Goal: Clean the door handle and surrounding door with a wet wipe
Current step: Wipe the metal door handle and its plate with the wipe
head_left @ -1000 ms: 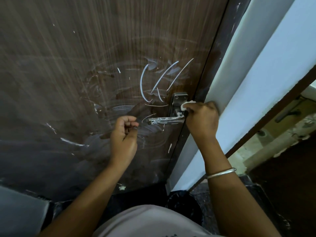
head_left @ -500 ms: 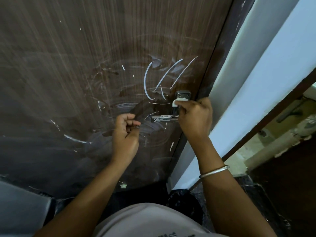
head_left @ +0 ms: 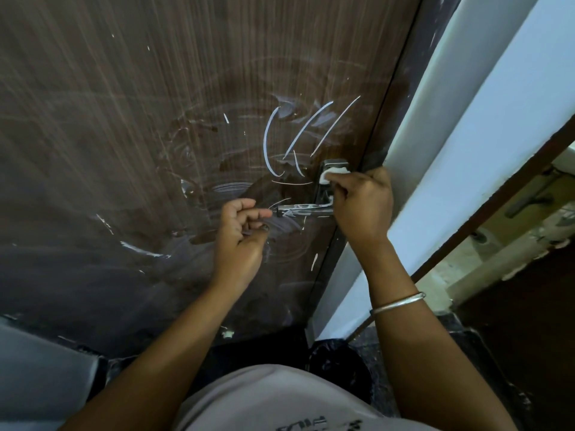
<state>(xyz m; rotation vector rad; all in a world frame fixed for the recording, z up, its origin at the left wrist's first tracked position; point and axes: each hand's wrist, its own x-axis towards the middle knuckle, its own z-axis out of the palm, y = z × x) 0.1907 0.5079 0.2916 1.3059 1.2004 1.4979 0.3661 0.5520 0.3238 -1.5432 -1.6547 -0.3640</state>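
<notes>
A dark brown wooden door (head_left: 155, 135) fills the view, streaked with white marks and wet smears. Its metal handle (head_left: 300, 209) juts left from a backplate near the door's right edge. My right hand (head_left: 362, 206) presses a white wet wipe (head_left: 333, 174) against the upper part of the backplate, fingers closed on it. My left hand (head_left: 242, 234) hovers loosely curled at the free left tip of the lever, fingertips almost touching it, holding nothing that I can see.
A pale blue wall and door frame (head_left: 466, 135) rise right of the door. Beyond it at far right, another doorway with a dark door (head_left: 529, 321) and a lever handle (head_left: 529, 203). Dark speckled floor (head_left: 342, 368) below.
My right hand has slid the wipe up from the handle's base onto the top of the backplate. My left hand has shifted slightly toward the lever's tip.
</notes>
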